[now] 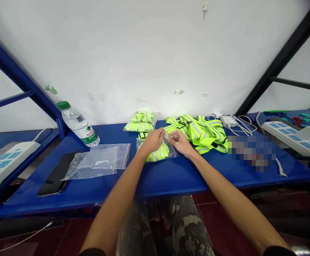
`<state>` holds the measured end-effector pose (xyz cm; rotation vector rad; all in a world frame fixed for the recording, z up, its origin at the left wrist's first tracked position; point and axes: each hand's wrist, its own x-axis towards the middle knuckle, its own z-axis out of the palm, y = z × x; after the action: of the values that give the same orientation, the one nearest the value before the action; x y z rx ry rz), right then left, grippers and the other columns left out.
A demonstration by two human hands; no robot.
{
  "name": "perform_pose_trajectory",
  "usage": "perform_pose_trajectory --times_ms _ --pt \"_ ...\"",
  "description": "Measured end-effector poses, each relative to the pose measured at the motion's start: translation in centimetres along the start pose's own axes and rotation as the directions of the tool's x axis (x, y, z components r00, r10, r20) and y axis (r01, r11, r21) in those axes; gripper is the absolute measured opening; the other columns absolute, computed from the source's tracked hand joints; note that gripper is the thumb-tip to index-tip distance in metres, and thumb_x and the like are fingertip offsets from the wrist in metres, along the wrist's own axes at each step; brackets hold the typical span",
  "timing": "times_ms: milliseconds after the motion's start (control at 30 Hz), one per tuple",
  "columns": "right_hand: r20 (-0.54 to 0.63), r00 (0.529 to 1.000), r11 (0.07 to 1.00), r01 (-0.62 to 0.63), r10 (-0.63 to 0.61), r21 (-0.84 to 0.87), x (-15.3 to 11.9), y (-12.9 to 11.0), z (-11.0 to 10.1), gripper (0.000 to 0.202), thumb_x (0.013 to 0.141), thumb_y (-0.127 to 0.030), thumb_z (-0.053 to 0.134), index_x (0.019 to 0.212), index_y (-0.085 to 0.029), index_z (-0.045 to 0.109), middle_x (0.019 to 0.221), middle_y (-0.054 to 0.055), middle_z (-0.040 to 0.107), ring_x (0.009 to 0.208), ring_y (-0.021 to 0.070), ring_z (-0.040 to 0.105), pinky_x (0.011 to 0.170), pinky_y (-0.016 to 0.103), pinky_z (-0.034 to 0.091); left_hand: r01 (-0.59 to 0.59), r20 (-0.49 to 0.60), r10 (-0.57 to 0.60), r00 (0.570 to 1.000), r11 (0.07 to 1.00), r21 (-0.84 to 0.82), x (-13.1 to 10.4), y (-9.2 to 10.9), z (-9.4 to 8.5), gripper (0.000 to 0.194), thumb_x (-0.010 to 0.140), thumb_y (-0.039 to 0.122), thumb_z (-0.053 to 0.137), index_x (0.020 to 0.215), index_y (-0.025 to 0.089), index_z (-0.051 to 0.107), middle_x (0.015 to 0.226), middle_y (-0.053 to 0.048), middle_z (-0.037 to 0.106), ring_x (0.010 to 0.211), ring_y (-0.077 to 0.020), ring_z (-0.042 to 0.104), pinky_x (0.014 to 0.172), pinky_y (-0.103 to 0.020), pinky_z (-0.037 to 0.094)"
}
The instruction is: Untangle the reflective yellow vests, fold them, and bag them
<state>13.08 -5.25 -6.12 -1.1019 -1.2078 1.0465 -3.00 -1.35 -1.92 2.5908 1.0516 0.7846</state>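
Note:
A clear zip bag (159, 153) holding a neon-yellow reflective strap with a black buckle lies on the blue table, between and under my hands. The fingers of my left hand (154, 140) are closed in a pinch at the bag's upper edge. Just to the right, my right hand (180, 143) pinches the same edge, where a thin red zip line shows. Behind them rests another filled bag (139, 122) of yellow straps. A loose pile of yellow and silver reflective straps (197, 131) spreads right behind my right hand.
Flat clear zip bags (99, 161) overlap a black phone (56, 174) on the left. A water bottle (77, 124) with a green cap stands near the wall. White cables and an adapter (229, 121) lie back right. Power strips (7, 161) sit beyond the blue frame.

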Motion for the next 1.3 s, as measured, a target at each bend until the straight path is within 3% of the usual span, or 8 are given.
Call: perform_pose_trajectory --times_ms 533,667,800,1033,1300 --pt "0.045 0.996 0.996 0.078 -0.076 -0.047 0.0 0.4 -0.5 0.041 0.059 -0.038 0.079 0.082 -0.022 0.048 0.069 -0.004 0.056 0.061 0.0106 0.052 0.06 0.026 0.04 -0.015 -0.035 0.016 0.999 1.0 0.028 0.0 0.0 0.2 0.029 0.1 0.03 0.031 0.081 0.02 0.051 0.071 -0.002 0.056 0.066 -0.0179 0.052 0.062 -0.03 0.03" --pt "0.106 0.993 0.998 0.047 -0.042 -0.041 -0.1 0.1 -1.0 0.042 0.059 -0.036 0.079 0.088 -0.021 0.052 0.071 -0.004 0.06 0.065 0.0118 0.056 0.065 0.028 0.044 -0.006 -0.084 0.005 0.996 1.0 -0.009 -0.1 -0.2 0.0 0.029 0.099 0.031 0.031 0.084 0.02 0.052 0.069 -0.001 0.055 0.066 -0.0176 0.052 0.063 -0.029 0.031" --pt "0.161 0.987 0.999 0.01 -0.003 -0.04 -0.2 0.0 -1.2 0.044 0.059 -0.032 0.079 0.092 -0.022 0.051 0.066 -0.006 0.059 0.061 0.0118 0.055 0.06 0.027 0.043 0.013 -0.089 -0.013 0.996 1.0 0.003 -0.1 -0.3 -0.1 0.029 0.1 0.031 0.031 0.085 0.02 0.053 0.07 -0.001 0.057 0.067 -0.0177 0.053 0.063 -0.029 0.032" --pt "0.071 0.996 0.999 0.053 -0.053 0.005 0.0 0.3 -0.7 0.046 0.052 -0.033 0.082 0.082 -0.022 0.05 0.062 -0.007 0.057 0.058 0.01 0.052 0.06 0.026 0.043 0.009 -0.117 -0.004 0.993 0.999 0.04 -0.2 0.0 0.0 0.03 0.1 0.032 0.031 0.086 0.02 0.054 0.072 -0.002 0.059 0.068 -0.0183 0.055 0.064 -0.029 0.032" --pt "-0.01 0.994 0.993 0.109 -0.109 -0.053 0.2 0.5 -0.5 0.04 0.056 -0.035 0.08 0.086 -0.02 0.058 0.072 -0.001 0.065 0.068 0.0142 0.059 0.071 0.031 0.048 0.023 -0.116 -0.012 0.993 0.995 0.093 -0.1 0.2 -0.1 0.03 0.101 0.032 0.028 0.083 0.021 0.05 0.07 -0.002 0.058 0.068 -0.0194 0.056 0.064 -0.031 0.032"
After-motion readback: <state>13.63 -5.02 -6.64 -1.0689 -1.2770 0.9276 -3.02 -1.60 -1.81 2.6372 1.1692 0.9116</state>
